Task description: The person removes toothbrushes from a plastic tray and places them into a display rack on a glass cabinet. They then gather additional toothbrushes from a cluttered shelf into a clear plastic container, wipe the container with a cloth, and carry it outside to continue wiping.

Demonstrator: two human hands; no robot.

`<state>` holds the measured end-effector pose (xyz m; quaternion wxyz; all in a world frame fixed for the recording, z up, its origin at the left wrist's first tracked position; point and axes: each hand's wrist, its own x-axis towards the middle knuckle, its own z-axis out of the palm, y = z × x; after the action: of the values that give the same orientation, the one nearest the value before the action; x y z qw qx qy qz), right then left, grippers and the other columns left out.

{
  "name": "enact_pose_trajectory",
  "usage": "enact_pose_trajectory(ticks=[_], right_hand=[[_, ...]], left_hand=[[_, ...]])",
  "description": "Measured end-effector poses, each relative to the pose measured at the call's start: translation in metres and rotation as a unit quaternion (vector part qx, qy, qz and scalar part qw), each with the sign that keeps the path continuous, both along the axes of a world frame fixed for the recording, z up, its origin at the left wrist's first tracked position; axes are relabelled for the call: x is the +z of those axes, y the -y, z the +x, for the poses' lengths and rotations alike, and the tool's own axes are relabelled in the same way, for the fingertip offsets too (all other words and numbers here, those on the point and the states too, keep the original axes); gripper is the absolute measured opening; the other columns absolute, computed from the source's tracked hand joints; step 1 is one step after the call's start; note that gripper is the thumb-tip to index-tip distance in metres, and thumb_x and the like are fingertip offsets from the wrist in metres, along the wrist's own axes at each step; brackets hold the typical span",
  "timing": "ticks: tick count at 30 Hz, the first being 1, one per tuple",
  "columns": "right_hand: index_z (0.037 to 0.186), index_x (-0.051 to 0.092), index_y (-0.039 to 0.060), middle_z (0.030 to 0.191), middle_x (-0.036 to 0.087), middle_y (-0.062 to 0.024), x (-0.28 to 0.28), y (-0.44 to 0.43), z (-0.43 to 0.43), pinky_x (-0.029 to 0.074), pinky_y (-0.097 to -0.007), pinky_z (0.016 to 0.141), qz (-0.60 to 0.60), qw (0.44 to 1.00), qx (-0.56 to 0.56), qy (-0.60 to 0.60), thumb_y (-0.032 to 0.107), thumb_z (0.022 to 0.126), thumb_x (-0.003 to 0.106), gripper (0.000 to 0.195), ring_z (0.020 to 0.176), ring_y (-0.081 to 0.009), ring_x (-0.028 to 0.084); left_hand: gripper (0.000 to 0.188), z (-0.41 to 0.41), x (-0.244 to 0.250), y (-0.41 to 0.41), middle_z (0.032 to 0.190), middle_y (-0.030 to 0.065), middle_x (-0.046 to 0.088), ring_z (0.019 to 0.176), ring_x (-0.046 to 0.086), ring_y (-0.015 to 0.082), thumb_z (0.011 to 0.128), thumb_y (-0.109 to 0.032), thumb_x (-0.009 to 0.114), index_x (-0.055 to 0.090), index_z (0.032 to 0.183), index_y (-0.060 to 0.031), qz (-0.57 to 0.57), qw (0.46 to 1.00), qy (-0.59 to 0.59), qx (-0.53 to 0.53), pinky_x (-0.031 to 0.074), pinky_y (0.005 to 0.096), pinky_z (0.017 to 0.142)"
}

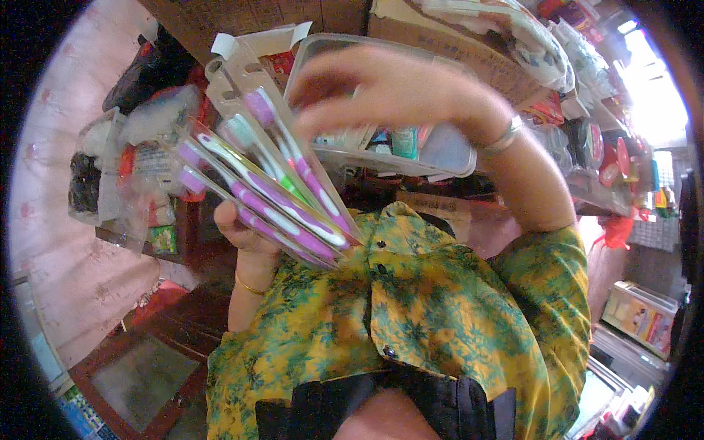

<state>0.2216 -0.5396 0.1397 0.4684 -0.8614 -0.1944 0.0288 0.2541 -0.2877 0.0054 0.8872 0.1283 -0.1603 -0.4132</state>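
My left hand (pixel 247 234) grips a fanned bunch of packaged toothbrushes (pixel 275 212), with its thumb showing at their left side. The brushes are mostly purple and white, one has a green part, and they sit in clear plastic packs tilted across my chest. My right hand (pixel 357 91), blurred, hovers above a clear plastic bin (pixel 465 165) just right of the packs. Its fingers look apart and nothing shows in them; whether a fingertip touches the nearest pack is unclear. Inside the bin lie small packaged goods (pixel 404 143), partly hidden by my right hand and forearm.
An opened white carton (pixel 264 41) stands behind the packs. Beyond the bin is a cardboard box (pixel 434 49) with a plastic-wrapped bundle on it. Bagged goods (pixel 159 159) fill a shelf at left, and packed shelves line the right. A dark red wooden frame (pixel 99 385) is at lower left.
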Motion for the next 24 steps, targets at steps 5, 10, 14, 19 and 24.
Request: enact_pose_trajectory(ticks=[5,10,14,19,24], right_hand=[[0.076,0.067,-0.0004,0.058,0.061,-0.0128,-0.014,0.080,-0.004,0.049,-0.0373,0.059,-0.339,0.896,-0.284,-0.042,0.050,0.083,0.058,0.052,0.056,-0.0239,0.062],[0.069,0.068,0.0012,0.058,0.063,-0.0127,-0.075,0.083,0.007,0.053,-0.0384,0.067,-0.468,0.820,-0.325,-0.055,0.050,0.081,0.060,0.051,0.065,-0.0274,0.067],[0.073,0.069,0.0017,0.058,0.064,-0.0116,-0.094,0.085,0.010,0.054,-0.0383,0.068,-0.451,0.812,-0.368,-0.048,0.049,0.080,0.061,0.048,0.065,-0.0271,0.067],[0.089,0.064,0.0003,0.069,0.067,-0.0123,-0.104,0.100,-0.003,0.054,-0.0338,0.064,-0.351,0.866,-0.346,-0.087,0.040,0.083,0.062,0.040,0.064,-0.0212,0.068],[0.095,0.058,-0.0002,0.080,0.065,-0.0095,-0.073,0.091,-0.044,0.052,-0.0247,0.057,-0.180,0.897,-0.399,-0.058,0.027,0.086,0.064,0.029,0.066,-0.0153,0.067]], left_hand=[[0.087,0.002,-0.013,-0.019,0.142,0.0198,0.031,0.127,0.037,0.0330,0.075,-0.049,0.061,0.025,0.143,-0.0094,0.056,0.997,-0.029,0.049,0.035,0.0475,0.103],[0.063,0.001,-0.010,-0.017,0.130,0.0136,0.051,0.117,0.050,0.0323,0.080,-0.039,0.056,0.043,0.133,-0.0091,-0.051,0.997,-0.049,0.030,0.042,0.0503,0.098],[0.055,0.002,-0.008,-0.017,0.125,0.0126,0.055,0.112,0.054,0.0322,0.081,-0.035,0.055,0.047,0.129,-0.0091,-0.045,0.997,-0.043,0.035,0.043,0.0511,0.096],[0.056,0.008,-0.019,-0.014,0.123,0.0144,0.055,0.111,0.054,0.0322,0.079,-0.032,0.058,0.048,0.127,-0.0060,-0.008,0.992,-0.118,0.039,0.042,0.0510,0.097],[0.054,0.014,-0.026,-0.008,0.121,0.0149,0.057,0.110,0.055,0.0323,0.078,-0.031,0.059,0.051,0.125,-0.0048,-0.004,0.992,-0.120,0.035,0.042,0.0503,0.097]])
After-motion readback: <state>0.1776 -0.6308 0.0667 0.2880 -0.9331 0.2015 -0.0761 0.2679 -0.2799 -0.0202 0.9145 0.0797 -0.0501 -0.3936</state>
